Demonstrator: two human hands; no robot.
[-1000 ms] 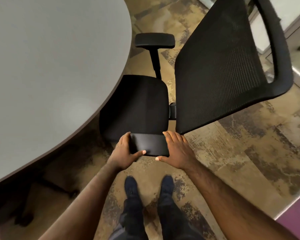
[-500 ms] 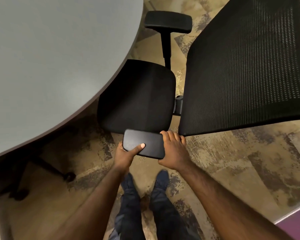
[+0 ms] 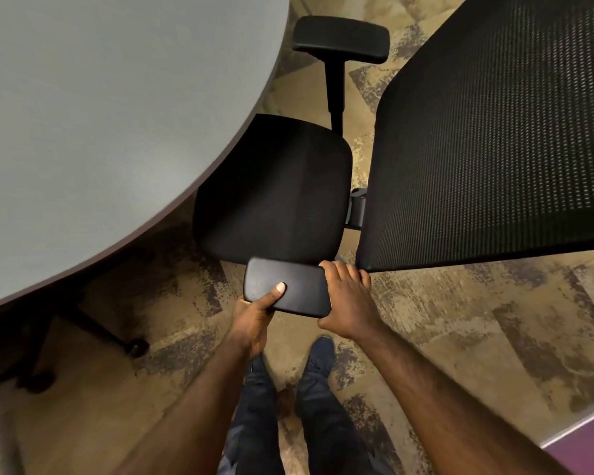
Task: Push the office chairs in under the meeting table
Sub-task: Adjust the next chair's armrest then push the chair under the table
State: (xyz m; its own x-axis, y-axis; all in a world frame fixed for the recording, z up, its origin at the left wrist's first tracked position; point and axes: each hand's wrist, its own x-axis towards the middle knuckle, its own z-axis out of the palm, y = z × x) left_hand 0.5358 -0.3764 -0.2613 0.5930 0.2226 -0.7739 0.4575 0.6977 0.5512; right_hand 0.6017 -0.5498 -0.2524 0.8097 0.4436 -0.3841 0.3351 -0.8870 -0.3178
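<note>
- Left hand [image 3: 254, 315]: closed around the near armrest pad [image 3: 287, 292] from below and the left, thumb laid flat across the pad's top surface, remaining fingers hidden beneath it.
- Right hand [image 3: 348, 303]: clamped on the right end of the same pad, fingers curled over its far edge, thumb against its near edge.
- Near armrest pad: flat, black, rounded at the corners; it overlaps the near edge of the seat in this view.
- Office chair [image 3: 278, 197]: black, seen from above and from its side. The seat cushion lies with its left corner tucked under the table's curved edge; most of the cushion shows outside that edge.
- Mesh backrest [image 3: 487, 138]: black, filling the upper right, standing to the right of the seat.
- Far armrest [image 3: 340, 39]: a black pad on an upright post beyond the seat, just beside the table edge.
- Meeting table [image 3: 100, 114]: grey top with a dark rounded rim, occupying the upper left.
- Table base [image 3: 93, 334]: dark legs in shadow beneath the top.
- Carpet [image 3: 477, 320]: mottled tan and brown.
- Shoes [image 3: 319, 354] and dark trouser legs: directly below the hands.
</note>
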